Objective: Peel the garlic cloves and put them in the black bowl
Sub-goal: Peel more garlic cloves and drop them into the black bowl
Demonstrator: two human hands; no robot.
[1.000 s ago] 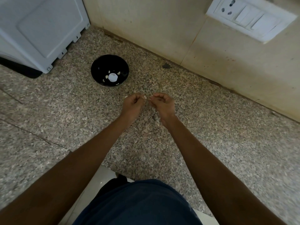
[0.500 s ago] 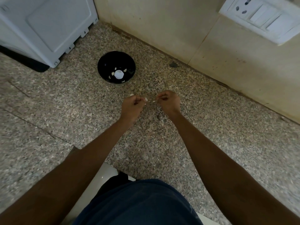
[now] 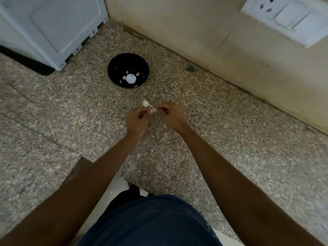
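I'm looking at a home kitchen. A speckled granite counter (image 3: 230,139) meets a tiled wall (image 3: 177,23); a switchboard (image 3: 287,16) sits upper right, a white appliance (image 3: 49,27) upper left.

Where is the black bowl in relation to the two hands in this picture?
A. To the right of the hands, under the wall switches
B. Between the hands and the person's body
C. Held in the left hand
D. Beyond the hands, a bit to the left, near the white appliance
D: the black bowl stands on the speckled counter past the left hand and right hand, toward the white appliance.
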